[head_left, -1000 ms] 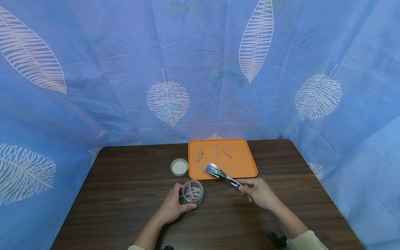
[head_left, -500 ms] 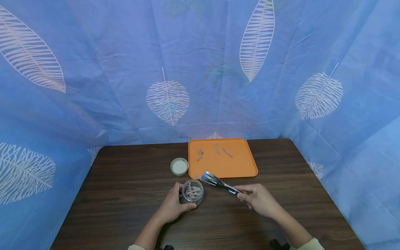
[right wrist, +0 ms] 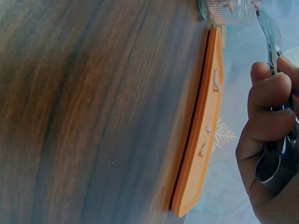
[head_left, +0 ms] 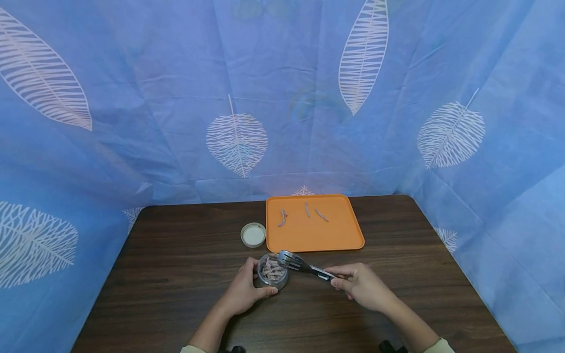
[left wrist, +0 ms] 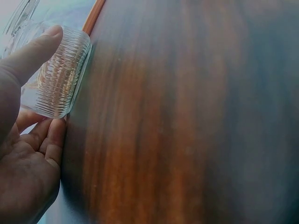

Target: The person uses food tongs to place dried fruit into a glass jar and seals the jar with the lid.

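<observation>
My left hand (head_left: 240, 294) grips a clear round jar (head_left: 281, 284) standing on the table, thumb on its near side. In the left wrist view the jar's ribbed wall (left wrist: 60, 81) shows between thumb and fingers. Several thin, greyish-brown dried strips (head_left: 271, 272) lie inside. My right hand (head_left: 366, 290) holds metal tongs (head_left: 304, 266) by the handle end, their slotted head over the jar's right rim. Whether a strip is between the tongs' tips is too small to tell. In the right wrist view my fingers (right wrist: 271, 126) are curled round the tongs.
Behind the jar lies an orange tray (head_left: 331, 238) with a curved strip (head_left: 282, 218) and two straighter strips (head_left: 321, 215) on it. A round lid (head_left: 253, 235) sits left of the tray. Blue leaf-patterned cloth (head_left: 282, 147) hangs beyond the dark wooden table (head_left: 176, 274).
The tongs have come left and nearer, from above the tray's near left corner to the jar's mouth. A pale piece seen at their tips earlier moved along with them. My left hand stayed put.
</observation>
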A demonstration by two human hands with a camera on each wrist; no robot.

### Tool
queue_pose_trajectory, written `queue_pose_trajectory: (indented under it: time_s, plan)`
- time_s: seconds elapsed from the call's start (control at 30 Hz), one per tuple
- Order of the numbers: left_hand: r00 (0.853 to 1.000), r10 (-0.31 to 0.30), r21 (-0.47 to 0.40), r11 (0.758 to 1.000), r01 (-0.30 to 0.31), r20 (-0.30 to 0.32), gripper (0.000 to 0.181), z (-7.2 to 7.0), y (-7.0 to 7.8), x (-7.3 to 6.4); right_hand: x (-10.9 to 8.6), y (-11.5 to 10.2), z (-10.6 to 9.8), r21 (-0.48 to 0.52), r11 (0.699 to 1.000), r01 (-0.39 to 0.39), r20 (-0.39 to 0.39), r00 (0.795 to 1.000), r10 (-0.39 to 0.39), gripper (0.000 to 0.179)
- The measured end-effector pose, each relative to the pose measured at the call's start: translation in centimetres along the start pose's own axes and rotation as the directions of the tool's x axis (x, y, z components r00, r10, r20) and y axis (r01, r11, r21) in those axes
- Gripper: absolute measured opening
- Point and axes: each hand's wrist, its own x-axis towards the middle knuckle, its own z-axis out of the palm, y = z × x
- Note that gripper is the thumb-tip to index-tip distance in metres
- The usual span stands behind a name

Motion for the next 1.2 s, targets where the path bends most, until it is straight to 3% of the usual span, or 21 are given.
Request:
queue_pose_trajectory:
  time_s: [0.37, 0.53, 0.8, 1.2]
  plan:
    - [1.000, 0.012, 0.017, 1.000, -0.012, -0.005, 0.074, 0.0, -0.1, 0.0, 0.2, 0.3, -0.1, 0.025, 0.997, 0.068, 0.097, 0.993, -0.070, 0.042]
    - [1.000, 0.012, 0.024, 1.000, -0.012, -0.002, 0.074, 0.0, -0.3, 0.1, 0.3, 0.3, -0.1, 0.036, 0.996, 0.083, 0.104, 0.991, -0.086, 0.048]
    - [1.000, 0.011, 0.018, 1.000, -0.011, -0.001, 0.074, 0.0, -0.3, 0.0, 0.4, 0.4, -0.4, 0.050, 0.994, 0.099, 0.074, 0.992, -0.103, 0.050]
    - [1.000, 0.012, 0.012, 1.000, -0.012, 0.009, 0.077, -0.1, -0.4, 0.1, 1.3, 1.1, -1.9, 0.053, 0.994, 0.094, -0.047, 0.995, -0.092, 0.049]
